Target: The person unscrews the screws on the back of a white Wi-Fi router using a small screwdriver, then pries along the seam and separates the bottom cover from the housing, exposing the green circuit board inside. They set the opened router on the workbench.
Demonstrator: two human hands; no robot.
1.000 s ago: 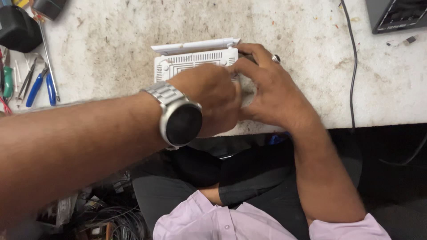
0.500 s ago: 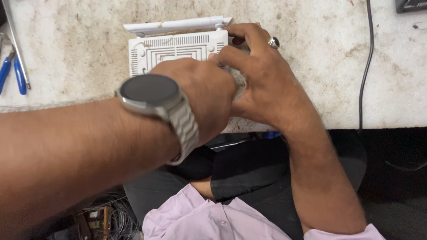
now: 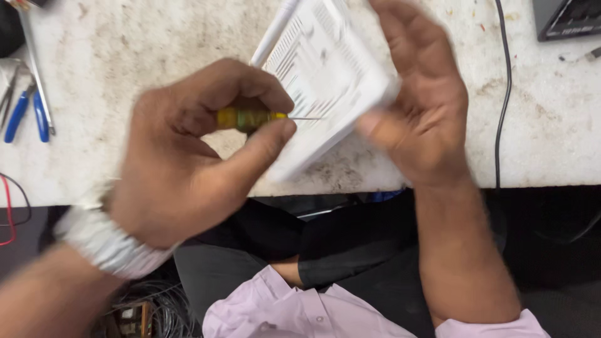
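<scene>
The left hand (image 3: 188, 163) is closed around a small screwdriver (image 3: 250, 117) with a yellow-green handle. The thumb presses the handle from below and the curled fingers cover it from above, so the grip is clenched on the tool. The thin metal shaft runs roughly level, pointing to the right, and its tip reaches the slotted face of the white router (image 3: 325, 81).

The right hand (image 3: 419, 106) holds the router by its right-hand edge. The palm and thumb lie against the casing and the fingers extend upward behind it; the grip is a partly open clasp on the casing, blurred by motion.

The router is raised off the bench (image 3: 125, 50) and tilted, its long axis running diagonally from lower left to upper right. Its vented face is turned toward the left hand. A white antenna (image 3: 275, 31) lies along its upper-left edge.

On the bench at far left lie blue-handled pliers (image 3: 28, 116). A black cable (image 3: 504, 94) runs down the bench at right.
</scene>
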